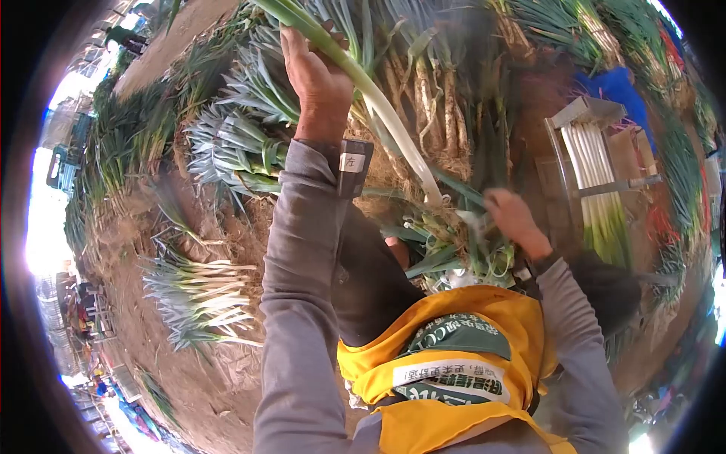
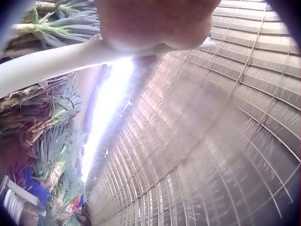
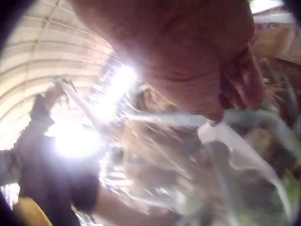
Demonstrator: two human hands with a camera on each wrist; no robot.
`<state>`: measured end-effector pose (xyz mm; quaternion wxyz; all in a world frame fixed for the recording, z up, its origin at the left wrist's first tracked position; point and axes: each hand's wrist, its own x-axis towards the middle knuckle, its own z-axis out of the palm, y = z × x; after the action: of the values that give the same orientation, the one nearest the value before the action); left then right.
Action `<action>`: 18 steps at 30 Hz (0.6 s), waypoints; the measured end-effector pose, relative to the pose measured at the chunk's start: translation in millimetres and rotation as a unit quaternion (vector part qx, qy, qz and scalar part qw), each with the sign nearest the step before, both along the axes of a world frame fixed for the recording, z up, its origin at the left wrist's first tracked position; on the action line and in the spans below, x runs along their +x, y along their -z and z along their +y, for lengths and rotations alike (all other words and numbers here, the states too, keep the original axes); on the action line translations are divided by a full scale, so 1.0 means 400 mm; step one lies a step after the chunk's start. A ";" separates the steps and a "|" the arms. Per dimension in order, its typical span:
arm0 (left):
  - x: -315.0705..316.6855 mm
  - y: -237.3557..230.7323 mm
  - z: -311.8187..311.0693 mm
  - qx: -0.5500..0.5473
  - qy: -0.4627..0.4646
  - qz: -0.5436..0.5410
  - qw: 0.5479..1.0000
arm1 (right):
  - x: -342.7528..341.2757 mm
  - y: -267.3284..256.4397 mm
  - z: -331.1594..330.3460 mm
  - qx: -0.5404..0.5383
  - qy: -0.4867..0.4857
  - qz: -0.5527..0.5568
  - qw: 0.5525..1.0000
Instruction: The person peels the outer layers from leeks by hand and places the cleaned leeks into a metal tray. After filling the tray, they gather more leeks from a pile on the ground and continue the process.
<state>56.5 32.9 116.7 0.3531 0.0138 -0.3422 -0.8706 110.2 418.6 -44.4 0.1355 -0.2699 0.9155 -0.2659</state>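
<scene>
A long leek (image 1: 393, 125) slants across the head view, its white root end low at the centre. My left hand (image 1: 318, 76) grips it around the green upper part; in the left wrist view that hand (image 2: 155, 23) covers part of the pale stem (image 2: 51, 63). To the right of the root end, my right hand (image 1: 518, 221) pinches a green leaf strip (image 1: 461, 189). The right wrist view shows curled fingertips on this strip (image 3: 164, 117), with a whitish piece (image 3: 225, 136) hanging beside them. Loose leaves (image 1: 491, 261) lie below, near my lap.
Untrimmed leeks (image 1: 446, 106) with roots are heaped ahead. White-stemmed leeks (image 1: 215, 295) lie on the soil at left. On the right, a metal-framed stand (image 1: 578, 189) holds a bundle of clean leeks (image 1: 594, 163), with blue cloth (image 1: 624, 94) behind it.
</scene>
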 end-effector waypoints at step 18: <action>-0.006 0.022 0.132 0.048 0.120 -0.020 0.991 | -0.134 -0.380 -0.394 -0.281 0.036 -0.110 0.953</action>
<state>54.1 85.8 107.9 0.2377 0.0068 -0.3064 -0.9217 56.6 260.9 107.6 0.1441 -0.2333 0.7924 -0.5449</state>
